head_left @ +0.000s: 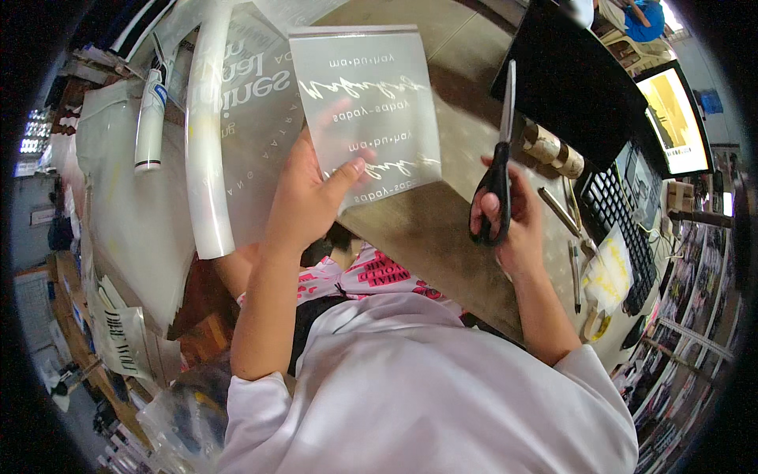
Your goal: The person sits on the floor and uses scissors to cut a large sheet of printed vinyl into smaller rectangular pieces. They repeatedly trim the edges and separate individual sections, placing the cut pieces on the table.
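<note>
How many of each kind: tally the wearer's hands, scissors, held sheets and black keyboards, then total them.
Hands: 2 (left hand, right hand)
Scissors: 1
Held translucent sheet: 1
Black keyboard: 1
Total: 5

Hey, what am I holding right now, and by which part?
Left hand: the translucent rectangular sheet with white lettering, by its lower left edge. Right hand: the black-handled metal scissors, by the handle loops.
</note>
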{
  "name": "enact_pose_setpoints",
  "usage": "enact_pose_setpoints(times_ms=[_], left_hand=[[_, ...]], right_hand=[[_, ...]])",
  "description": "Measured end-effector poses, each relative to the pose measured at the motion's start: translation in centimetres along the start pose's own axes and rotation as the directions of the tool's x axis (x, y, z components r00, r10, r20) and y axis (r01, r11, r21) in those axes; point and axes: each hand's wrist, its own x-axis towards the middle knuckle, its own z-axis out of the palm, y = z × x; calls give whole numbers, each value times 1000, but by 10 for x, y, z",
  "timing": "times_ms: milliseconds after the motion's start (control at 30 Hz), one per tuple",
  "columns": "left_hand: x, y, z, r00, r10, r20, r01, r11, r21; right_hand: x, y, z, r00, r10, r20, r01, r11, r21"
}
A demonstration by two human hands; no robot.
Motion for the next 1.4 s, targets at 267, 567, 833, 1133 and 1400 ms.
enact_pose_setpoints(times_ms=[267,567,833,1133,1400], left_hand=[[-1,32,9,866,492,92,-308,380,872],[-1,10,18,934,189,303,-329,129,935],[4,-9,40,921,221,319,-368,235,900],[-6,-20,42,863,320,391,-474,242,847],[-19,-35,40,814,443,375,-535,322,781]], right_hand=[[-8,-7,-2,991,94,99,-103,991,89],[-35,-12,-9,961,278,16,-278,960,40],[-101,-16,-10,809,557,188,-551,830,-89],[-88,-4,6,862,453,227,-446,891,-83],[-76,-2,32,859,477,183,-476,878,-57]])
